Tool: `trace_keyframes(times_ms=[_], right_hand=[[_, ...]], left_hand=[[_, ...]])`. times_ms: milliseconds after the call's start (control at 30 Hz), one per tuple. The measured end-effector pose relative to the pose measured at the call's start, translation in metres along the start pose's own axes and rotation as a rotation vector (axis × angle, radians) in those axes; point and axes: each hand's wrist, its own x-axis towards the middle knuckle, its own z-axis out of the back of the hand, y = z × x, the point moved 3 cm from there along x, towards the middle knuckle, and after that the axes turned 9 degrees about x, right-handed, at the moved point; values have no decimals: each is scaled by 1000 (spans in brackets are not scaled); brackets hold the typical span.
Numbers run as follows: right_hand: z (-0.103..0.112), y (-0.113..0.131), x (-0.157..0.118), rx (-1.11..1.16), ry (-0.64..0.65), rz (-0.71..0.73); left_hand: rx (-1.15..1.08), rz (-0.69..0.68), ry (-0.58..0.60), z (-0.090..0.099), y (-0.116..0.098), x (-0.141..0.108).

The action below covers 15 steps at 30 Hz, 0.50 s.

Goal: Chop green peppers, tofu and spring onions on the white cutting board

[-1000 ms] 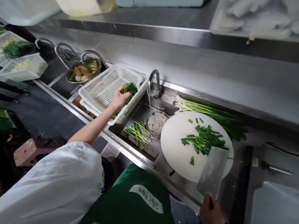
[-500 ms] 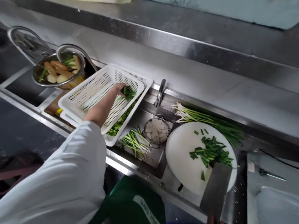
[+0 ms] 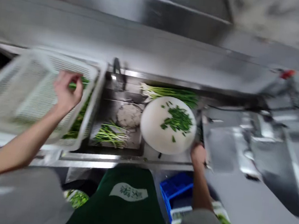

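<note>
My left hand (image 3: pixel 68 90) hovers above the white perforated basket (image 3: pixel 37 88), its fingers curled loosely, the thumb apart from them, nothing visible between. Cut green leaves (image 3: pixel 84 80) lie in the basket's far right corner behind it. My right hand (image 3: pixel 198 155) is closed at the right edge of the round white cutting board (image 3: pixel 154 128). It grips a cleaver (image 3: pixel 201 127) whose blade shows only as a dark, blurred, narrow shape beside the board. Chopped green pieces (image 3: pixel 178 119) are heaped on the board's right half, with a few scattered around.
Behind the board lies a bunch of scallions (image 3: pixel 170 93). Cut stalks (image 3: pixel 111 135) and a round strainer of pale slices (image 3: pixel 129 116) sit in the sink under the faucet (image 3: pixel 118 74). A blue crate (image 3: pixel 175 188) stands below the counter; a metal tray (image 3: pixel 220 145) is at right.
My view has swung right. My left hand has let go of the greens in the basket and lifted. The cleaver has moved from the board's front to its right edge.
</note>
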Motion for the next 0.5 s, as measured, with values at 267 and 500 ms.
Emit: trace_keyframes(times_ms=[267,500], right_hand=[[-51,-24,40,172,30,-3],[-73,-121,40,1117,114,-101]], left_hand=[[-444,-117,577,-219,-178,-148],[-145,-26,802,-397,-256,-115]])
